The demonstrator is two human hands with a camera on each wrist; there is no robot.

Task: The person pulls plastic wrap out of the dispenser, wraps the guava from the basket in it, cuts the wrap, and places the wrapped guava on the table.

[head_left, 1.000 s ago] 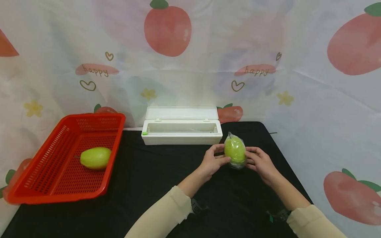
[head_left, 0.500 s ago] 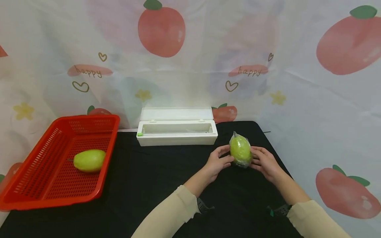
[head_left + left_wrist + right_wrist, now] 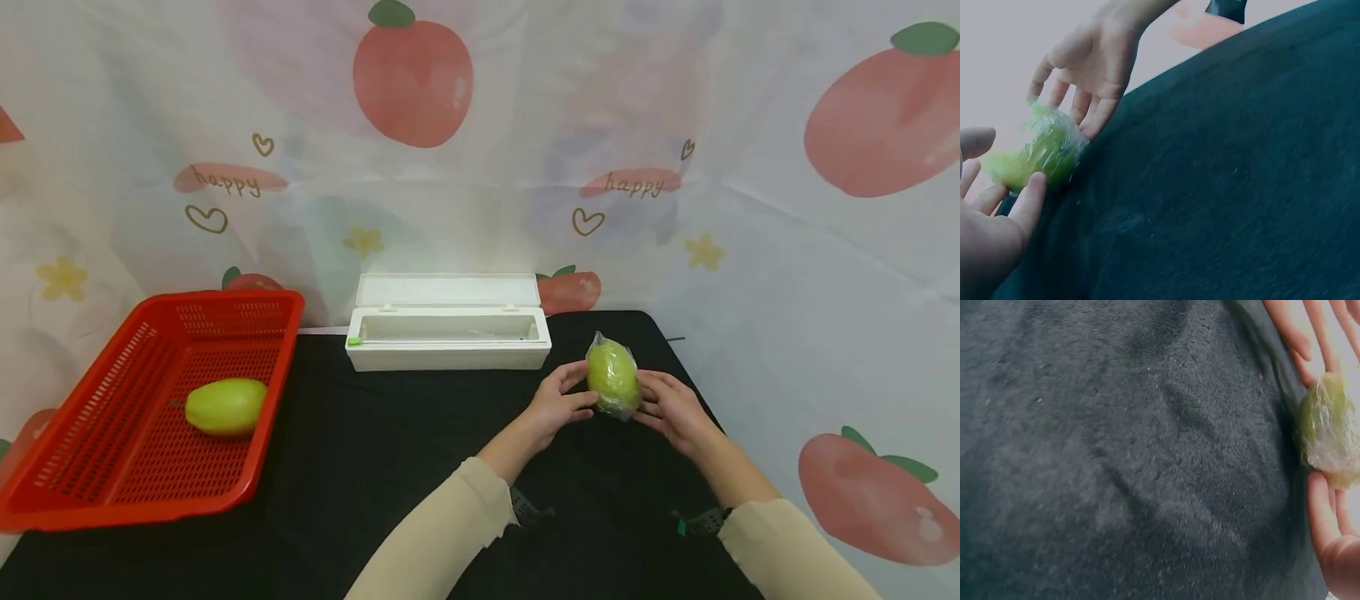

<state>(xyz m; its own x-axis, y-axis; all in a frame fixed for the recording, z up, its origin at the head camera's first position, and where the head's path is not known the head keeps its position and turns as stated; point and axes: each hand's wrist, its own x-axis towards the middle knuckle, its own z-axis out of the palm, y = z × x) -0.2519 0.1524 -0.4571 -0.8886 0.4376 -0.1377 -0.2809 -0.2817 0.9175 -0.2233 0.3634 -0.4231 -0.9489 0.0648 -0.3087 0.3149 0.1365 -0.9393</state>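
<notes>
A yellow-green oval fruit [image 3: 612, 372] wrapped in clear plastic film is held between both hands, right of centre over the black-covered table. Its twisted film tip points up and to the left. My left hand [image 3: 555, 402] holds its left side with fingertips and thumb. From the right, my right hand [image 3: 672, 412] holds the other side with its fingertips. In the left wrist view, wrinkled film covers the fruit [image 3: 1047, 153], with fingers of both hands around it. The right wrist view shows the wrapped fruit [image 3: 1329, 428] at its right edge, between the hands.
A white cling film dispenser [image 3: 448, 358] with its lid raised stands at the table's back. On the left is a red plastic basket [image 3: 272, 417] with an unwrapped yellow-green fruit [image 3: 227, 407] inside. A printed cloth [image 3: 480, 208] hangs behind the black table [image 3: 360, 467].
Both hands have moved slightly to the right with the wrapped fruit. The fruit has tilted, its film tip leaning more to the left. The basket and dispenser stay in place; the head view has shifted slightly.
</notes>
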